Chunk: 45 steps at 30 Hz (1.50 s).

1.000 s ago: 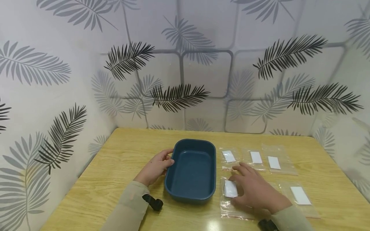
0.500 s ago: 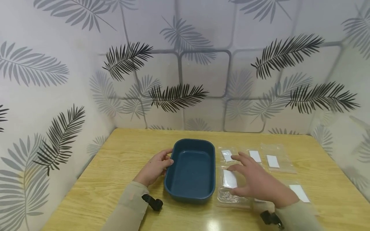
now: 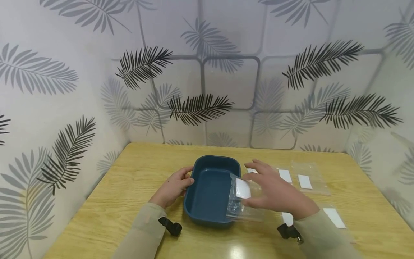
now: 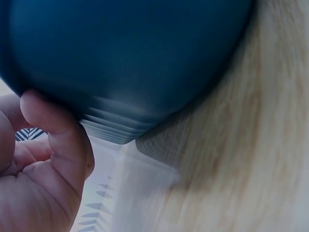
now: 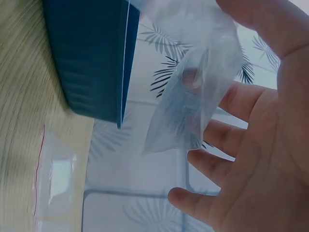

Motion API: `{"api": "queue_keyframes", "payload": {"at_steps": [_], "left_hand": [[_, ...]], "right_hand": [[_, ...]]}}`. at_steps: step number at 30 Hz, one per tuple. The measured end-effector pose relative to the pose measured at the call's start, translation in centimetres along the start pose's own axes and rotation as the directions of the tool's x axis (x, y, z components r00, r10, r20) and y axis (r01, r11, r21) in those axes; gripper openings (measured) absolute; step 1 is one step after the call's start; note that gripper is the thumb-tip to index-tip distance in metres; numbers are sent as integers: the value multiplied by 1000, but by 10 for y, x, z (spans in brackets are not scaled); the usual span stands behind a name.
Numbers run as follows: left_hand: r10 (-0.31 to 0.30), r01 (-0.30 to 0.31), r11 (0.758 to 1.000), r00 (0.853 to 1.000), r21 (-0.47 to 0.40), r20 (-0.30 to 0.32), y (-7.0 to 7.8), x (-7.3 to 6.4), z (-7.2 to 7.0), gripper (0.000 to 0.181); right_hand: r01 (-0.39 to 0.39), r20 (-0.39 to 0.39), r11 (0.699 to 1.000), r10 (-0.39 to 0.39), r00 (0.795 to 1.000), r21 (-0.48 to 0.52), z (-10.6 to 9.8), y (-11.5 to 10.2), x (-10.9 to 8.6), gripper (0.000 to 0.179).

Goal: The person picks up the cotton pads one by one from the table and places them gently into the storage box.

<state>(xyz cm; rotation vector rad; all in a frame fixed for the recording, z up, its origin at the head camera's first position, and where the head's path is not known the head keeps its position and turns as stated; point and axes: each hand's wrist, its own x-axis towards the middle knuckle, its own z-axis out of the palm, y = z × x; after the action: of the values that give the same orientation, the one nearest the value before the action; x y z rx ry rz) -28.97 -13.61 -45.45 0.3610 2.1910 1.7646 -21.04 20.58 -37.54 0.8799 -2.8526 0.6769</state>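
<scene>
Right hand [image 3: 278, 193] moved left, clear bag [image 3: 242, 190] carried — now over blue bin [image 3: 207, 192]

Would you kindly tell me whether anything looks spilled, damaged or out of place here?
Nothing stands out: no spill or damage shows. The left hand holds the blue tray, and the right hand holds a clear bag.

Blue tub [image 4: 125, 58] cut off in both wrist views.

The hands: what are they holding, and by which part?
Left hand: blue tub, by its left side. Right hand: clear bag, near the white card inside.
</scene>
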Motion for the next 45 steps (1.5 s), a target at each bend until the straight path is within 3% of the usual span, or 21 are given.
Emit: {"api": "queue_keyframes", "payload": {"at_steps": [15,29,45], "left_hand": [[-4,4,1000,1000,-15,-13,-1,0,0,54],[-7,6,999,1000,-35,-20,-2,-1,1,54],[-9,8,1000,1000,-20,-29,-1,-1,1,54]], "right_hand": [[19,-4,991,-19,1000,-129,11,-23,47,65],[-49,77,969,70,995,-243,25,-29,89,72],[-100,95,953,132,987,-286,39,-25,105,72]]}}
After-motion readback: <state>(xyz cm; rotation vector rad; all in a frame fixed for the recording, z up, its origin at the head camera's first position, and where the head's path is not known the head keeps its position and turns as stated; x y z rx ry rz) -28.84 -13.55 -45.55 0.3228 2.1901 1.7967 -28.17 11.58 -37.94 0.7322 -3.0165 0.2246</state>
